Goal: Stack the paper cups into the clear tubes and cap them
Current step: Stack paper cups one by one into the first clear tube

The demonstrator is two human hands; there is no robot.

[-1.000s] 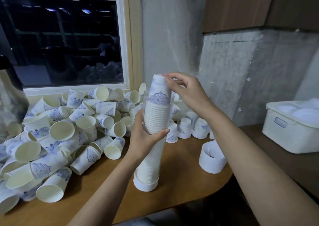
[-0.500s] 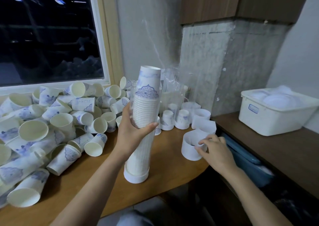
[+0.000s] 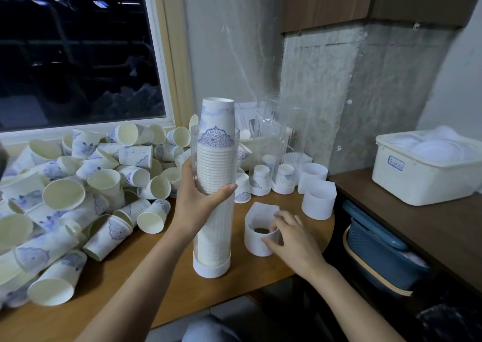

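Tabletop [image 3: 125, 284] carries a heap of loose paper cups [image 3: 78, 193] at left and, centre, an upright clear tube [image 3: 214, 237] of stacked cups, the left hand [image 3: 198, 200] fingers wrapped round it mid-height, the right hand [image 3: 292, 237] fingers apparently pinching a white cap [image 3: 257, 246] just right of it.

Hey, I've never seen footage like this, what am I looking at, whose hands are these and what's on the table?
No machine here: a camera worn on a person's head looks down at their two bare hands. The left hand grips a clear tube standing upright on the wooden table, filled with a stack of paper cups that pokes out the top. The right hand pinches a white ring beside it, probably a cap. To the left lie loose paper cups in a heap.
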